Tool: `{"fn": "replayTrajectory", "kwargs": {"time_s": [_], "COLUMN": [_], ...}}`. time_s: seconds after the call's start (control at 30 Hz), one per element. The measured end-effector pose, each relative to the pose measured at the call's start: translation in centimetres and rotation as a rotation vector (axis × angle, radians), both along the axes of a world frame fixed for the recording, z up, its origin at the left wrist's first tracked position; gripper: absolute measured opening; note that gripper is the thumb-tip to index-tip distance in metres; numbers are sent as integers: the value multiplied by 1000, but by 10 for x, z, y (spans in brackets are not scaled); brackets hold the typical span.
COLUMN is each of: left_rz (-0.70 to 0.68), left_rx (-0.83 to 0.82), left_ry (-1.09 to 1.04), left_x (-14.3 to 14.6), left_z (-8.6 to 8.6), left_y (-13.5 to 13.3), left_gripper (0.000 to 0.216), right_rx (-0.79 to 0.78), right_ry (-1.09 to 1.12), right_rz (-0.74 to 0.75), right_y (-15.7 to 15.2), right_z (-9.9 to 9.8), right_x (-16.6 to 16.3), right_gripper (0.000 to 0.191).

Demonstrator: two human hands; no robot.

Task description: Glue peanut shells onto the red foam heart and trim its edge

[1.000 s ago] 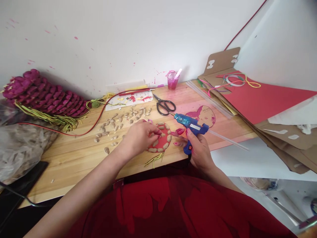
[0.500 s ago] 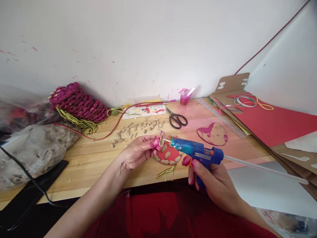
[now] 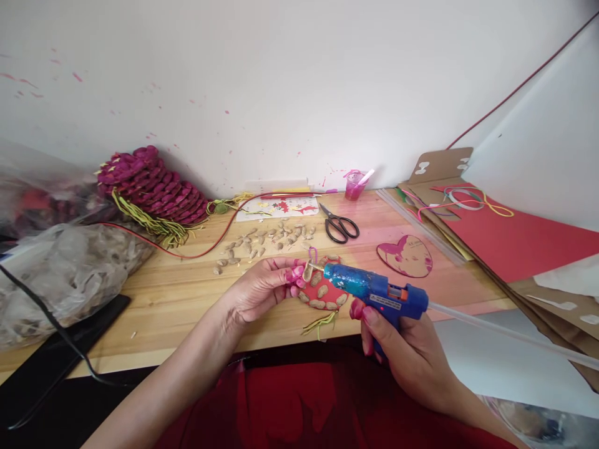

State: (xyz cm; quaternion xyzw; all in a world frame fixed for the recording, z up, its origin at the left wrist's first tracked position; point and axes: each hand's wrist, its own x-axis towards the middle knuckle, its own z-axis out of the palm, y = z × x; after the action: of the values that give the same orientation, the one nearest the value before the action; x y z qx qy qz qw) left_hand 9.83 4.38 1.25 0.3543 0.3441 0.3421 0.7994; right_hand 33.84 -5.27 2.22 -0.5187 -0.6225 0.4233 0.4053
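Note:
My left hand (image 3: 271,284) pinches a peanut (image 3: 307,270) in its shell between pink-stained fingertips. My right hand (image 3: 397,343) is wrapped round the grip of a blue hot glue gun (image 3: 358,284), a finger at its trigger. The gun's metal nozzle meets the peanut or is just short of it; I cannot tell which. Behind and below lies a red heart-shaped piece (image 3: 331,294) with peanuts set along its rim and inside, partly hidden by the gun. A purple loop (image 3: 313,252) shows at its top and yellow-green strands (image 3: 321,323) at its bottom.
Loose peanuts (image 3: 262,237) are scattered on the table behind my left hand. Black scissors (image 3: 341,227), a pink cup (image 3: 354,187) and a cardboard heart (image 3: 405,255) lie farther right. A purple peanut bundle (image 3: 154,187) and plastic bags (image 3: 70,280) fill the left; red paper (image 3: 524,224) covers cardboard at right.
The trigger finger has drawn back, and the orange trigger no longer shows. The nozzle is now lower against the peanut's upper part. The whole view has shifted slightly.

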Motion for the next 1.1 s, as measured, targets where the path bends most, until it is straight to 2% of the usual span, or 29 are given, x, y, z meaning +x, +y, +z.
{"fn": "replayTrajectory", "kwargs": {"time_s": [0.4,0.53,0.87,1.1], "left_rz": [23,36,71,88], "left_rx": [-11,-22,-31,-49], "left_ry": [-21,-24,6,-4], "left_x": [-3,-2,2,2], "left_z": [-4,-5,4,4], "left_y": [0,1,-3,-2], "left_gripper": [32,35,43,43], "right_rx": [-5,3,13,10], "right_ry": [-33,-24,-44,-45], "right_rz": [7,12,-11,-10], "right_y": [-1,0,2,3], "right_z": [0,0,1,-1], "right_x": [-2,-3,-1,-1], "right_gripper": [40,44,46,46]}}
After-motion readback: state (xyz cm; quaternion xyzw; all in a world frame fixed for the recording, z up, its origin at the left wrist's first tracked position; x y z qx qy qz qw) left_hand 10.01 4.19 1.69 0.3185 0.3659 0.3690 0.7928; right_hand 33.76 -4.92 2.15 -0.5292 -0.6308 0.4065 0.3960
